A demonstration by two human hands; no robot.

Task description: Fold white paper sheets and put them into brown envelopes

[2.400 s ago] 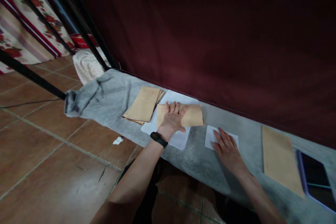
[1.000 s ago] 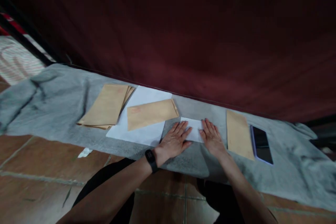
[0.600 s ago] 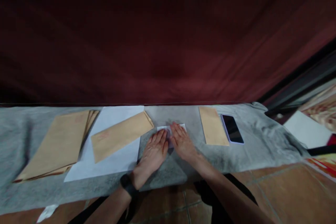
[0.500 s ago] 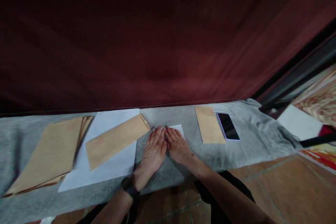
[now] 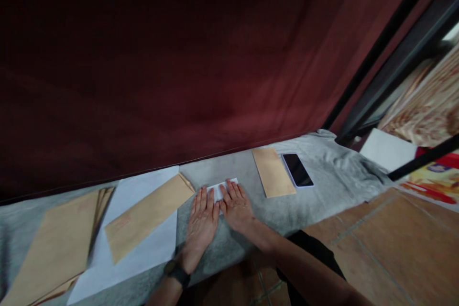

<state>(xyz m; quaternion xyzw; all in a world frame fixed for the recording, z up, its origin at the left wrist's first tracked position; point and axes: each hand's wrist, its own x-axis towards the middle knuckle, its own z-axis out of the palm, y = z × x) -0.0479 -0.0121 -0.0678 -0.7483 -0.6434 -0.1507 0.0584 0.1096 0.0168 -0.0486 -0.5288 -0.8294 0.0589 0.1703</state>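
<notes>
Both hands lie flat, side by side, on a small white piece of paper (image 5: 217, 193) that looks folded. My left hand (image 5: 202, 215) presses its left part with fingers stretched out, a dark watch on that wrist. On the right part rests my right hand (image 5: 236, 205), its fingers also straight and slightly spread. Much of the paper is hidden under the palms. To the left, a long brown envelope (image 5: 148, 217) lies slantwise over white sheets (image 5: 158, 248). A single brown envelope (image 5: 274, 172) sits to the right of my hands.
A phone (image 5: 298, 170) lies beside the right envelope. At far left is a stack of larger brown envelopes (image 5: 59, 244). Everything rests on a grey cloth (image 5: 322, 186) along a dark red upright surface (image 5: 201, 67). Tiled floor (image 5: 373, 244) shows below.
My head view has tilted and shifted, so the whole surface appears slanted. My hands have spread slightly apart at the fingertips, showing more white paper between them.
</notes>
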